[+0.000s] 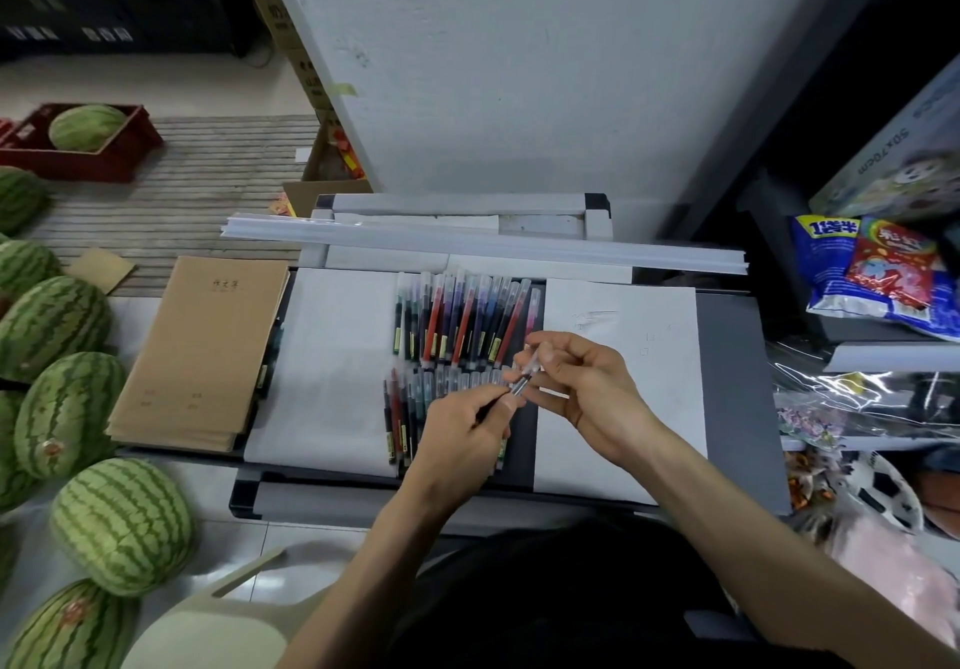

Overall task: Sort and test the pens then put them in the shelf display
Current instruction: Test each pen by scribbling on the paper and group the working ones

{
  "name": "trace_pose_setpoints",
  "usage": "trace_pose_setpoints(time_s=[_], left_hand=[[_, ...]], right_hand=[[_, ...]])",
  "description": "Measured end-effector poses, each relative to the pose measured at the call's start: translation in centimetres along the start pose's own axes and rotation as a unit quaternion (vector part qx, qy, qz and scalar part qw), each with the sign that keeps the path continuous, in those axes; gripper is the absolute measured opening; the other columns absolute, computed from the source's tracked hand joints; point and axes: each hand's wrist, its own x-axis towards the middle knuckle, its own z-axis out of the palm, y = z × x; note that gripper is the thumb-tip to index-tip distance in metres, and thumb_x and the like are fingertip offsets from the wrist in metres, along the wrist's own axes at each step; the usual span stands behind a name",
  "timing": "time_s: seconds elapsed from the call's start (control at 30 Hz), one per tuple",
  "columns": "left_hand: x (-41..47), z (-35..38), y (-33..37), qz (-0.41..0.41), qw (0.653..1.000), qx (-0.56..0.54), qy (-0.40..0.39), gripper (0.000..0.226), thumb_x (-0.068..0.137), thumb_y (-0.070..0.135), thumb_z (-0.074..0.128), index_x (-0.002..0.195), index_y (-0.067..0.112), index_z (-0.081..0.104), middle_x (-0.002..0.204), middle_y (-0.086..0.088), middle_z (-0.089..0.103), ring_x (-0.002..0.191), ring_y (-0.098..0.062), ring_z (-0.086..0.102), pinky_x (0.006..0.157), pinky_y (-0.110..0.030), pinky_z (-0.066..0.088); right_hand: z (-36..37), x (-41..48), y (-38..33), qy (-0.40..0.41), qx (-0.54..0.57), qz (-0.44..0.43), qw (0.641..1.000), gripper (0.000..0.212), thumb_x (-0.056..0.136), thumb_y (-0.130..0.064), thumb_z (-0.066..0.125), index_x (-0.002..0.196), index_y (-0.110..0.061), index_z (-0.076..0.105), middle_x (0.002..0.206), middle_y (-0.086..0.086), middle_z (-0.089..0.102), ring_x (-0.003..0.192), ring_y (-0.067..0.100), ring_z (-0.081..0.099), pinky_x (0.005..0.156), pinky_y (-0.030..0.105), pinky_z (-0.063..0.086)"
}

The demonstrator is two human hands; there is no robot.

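Two rows of coloured pens lie side by side on the grey shelf board: an upper row (462, 320) and a lower row (402, 419), partly hidden by my hands. My left hand (462, 429) grips a dark pen barrel (493, 402) with its tip pointing up and right. My right hand (576, 382) pinches a clear pen cap (530, 362) just at that tip. A white paper sheet (623, 351) with faint scribbles lies to the right of the pens, another white sheet (332, 372) to their left.
A stack of brown notebooks (202, 351) sits at the left of the board. White plastic strips (467, 244) lie across the back. Several watermelons (119, 523) cover the floor at left. Snack bags (878, 273) fill shelves at right. A beige stool (218, 627) stands below.
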Motion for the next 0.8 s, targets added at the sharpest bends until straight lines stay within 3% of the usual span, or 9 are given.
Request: trace_pose_setpoints(time_s=[0.13, 0.23, 0.3, 0.43, 0.63, 0.7, 0.8], left_hand=[[-0.1, 0.0, -0.1, -0.017, 0.999, -0.049, 0.006, 0.041, 0.106, 0.012, 0.054, 0.07, 0.03, 0.064, 0.059, 0.009, 0.054, 0.052, -0.006, 0.047, 0.053, -0.019, 0.038], [-0.4, 0.2, 0.4, -0.075, 0.981, -0.175, -0.029, 0.031, 0.109, 0.009, 0.047, 0.089, 0.005, 0.071, 0.066, -0.003, 0.051, 0.051, -0.011, 0.041, 0.048, -0.023, 0.033], [-0.7, 0.5, 0.5, -0.141, 0.946, -0.287, -0.05, 0.03, 0.11, 0.01, 0.045, 0.097, -0.004, 0.069, 0.071, -0.008, 0.048, 0.051, -0.011, 0.035, 0.046, -0.023, 0.028], [-1.0, 0.9, 0.4, -0.251, 0.857, -0.443, -0.079, 0.028, 0.109, 0.013, 0.047, 0.108, -0.005, 0.069, 0.069, -0.001, 0.048, 0.051, -0.008, 0.029, 0.045, -0.02, 0.024], [-1.1, 1.0, -0.4, -0.288, 0.748, -0.583, -0.13, 0.018, 0.102, 0.015, 0.048, 0.104, 0.002, 0.061, 0.069, 0.004, 0.036, 0.048, -0.003, 0.023, 0.038, -0.015, 0.02], [-1.0, 1.4, -1.2, -0.287, 0.765, -0.565, -0.117, 0.022, 0.105, 0.015, 0.046, 0.105, 0.0, 0.062, 0.07, 0.002, 0.041, 0.049, -0.004, 0.026, 0.04, -0.016, 0.023], [-0.5, 1.6, -2.6, -0.277, 0.868, -0.409, -0.053, 0.029, 0.108, 0.017, 0.051, 0.106, 0.0, 0.074, 0.075, -0.009, 0.057, 0.058, -0.01, 0.045, 0.052, -0.021, 0.039]], right_hand=[[0.3, -0.1, 0.5, -0.012, -0.043, -0.025, 0.999, 0.018, 0.105, -0.001, 0.053, 0.115, 0.002, 0.068, 0.102, 0.019, 0.077, 0.097, 0.028, 0.076, 0.08, 0.03, 0.061], [0.3, -0.1, 0.7, -0.013, -0.037, -0.028, 0.999, 0.018, 0.105, 0.0, 0.051, 0.112, 0.003, 0.068, 0.1, 0.021, 0.076, 0.099, 0.032, 0.075, 0.08, 0.03, 0.06], [0.1, -0.1, 0.8, -0.019, -0.027, -0.013, 0.999, 0.018, 0.105, 0.002, 0.05, 0.11, 0.003, 0.068, 0.098, 0.021, 0.075, 0.103, 0.036, 0.074, 0.078, 0.033, 0.06], [0.1, 0.1, 0.8, -0.049, -0.012, 0.014, 0.999, 0.017, 0.104, 0.006, 0.049, 0.107, 0.006, 0.066, 0.096, 0.023, 0.071, 0.104, 0.04, 0.073, 0.076, 0.036, 0.062], [-0.1, 0.6, 1.1, -0.086, -0.018, 0.06, 0.994, 0.017, 0.105, 0.003, 0.049, 0.108, 0.004, 0.066, 0.096, 0.022, 0.074, 0.097, 0.033, 0.075, 0.067, 0.028, 0.059], [-0.4, 1.1, 1.3, -0.087, -0.049, 0.065, 0.993, 0.017, 0.106, -0.001, 0.051, 0.111, 0.002, 0.067, 0.099, 0.02, 0.075, 0.096, 0.032, 0.075, 0.072, 0.03, 0.061], [-1.2, 2.4, 2.4, -0.06, -0.201, 0.051, 0.977, 0.017, 0.104, -0.013, 0.061, 0.114, -0.013, 0.075, 0.105, 0.012, 0.077, 0.094, 0.026, 0.077, 0.085, 0.036, 0.062]])
